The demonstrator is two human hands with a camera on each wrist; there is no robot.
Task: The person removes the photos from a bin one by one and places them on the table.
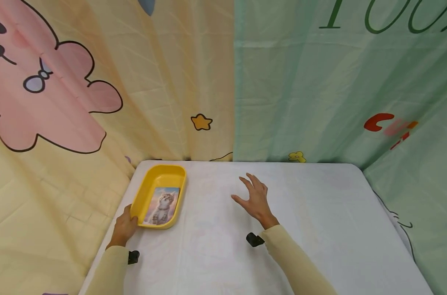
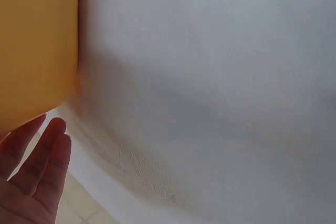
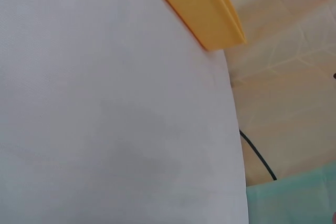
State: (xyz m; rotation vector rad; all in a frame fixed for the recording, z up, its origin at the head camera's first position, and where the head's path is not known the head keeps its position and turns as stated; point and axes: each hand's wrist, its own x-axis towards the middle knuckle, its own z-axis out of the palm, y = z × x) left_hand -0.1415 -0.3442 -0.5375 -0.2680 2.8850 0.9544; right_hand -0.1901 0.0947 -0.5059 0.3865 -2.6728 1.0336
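Note:
A yellow plastic tray (image 1: 166, 174) sits at the far left of the table. Inside it, toward the near end, lies a rectangular picture (image 1: 162, 207) of a kitten against a pink and blue sky. My left hand (image 1: 125, 226) grips the tray's near left rim. In the left wrist view, fingers (image 2: 39, 163) of that hand reach to the outside of the tray wall. Right of the tray, over the middle of the table, my right hand (image 1: 256, 200) is held up with fingers spread and nothing in them. The right wrist view shows the tray's outer side (image 3: 202, 11).
A white cloth covers the table (image 1: 216, 254). Curtains hang close behind and beside it, yellow (image 1: 164, 102) on the left and green (image 1: 301, 90) on the right. Each wrist carries a small black camera (image 1: 254, 239).

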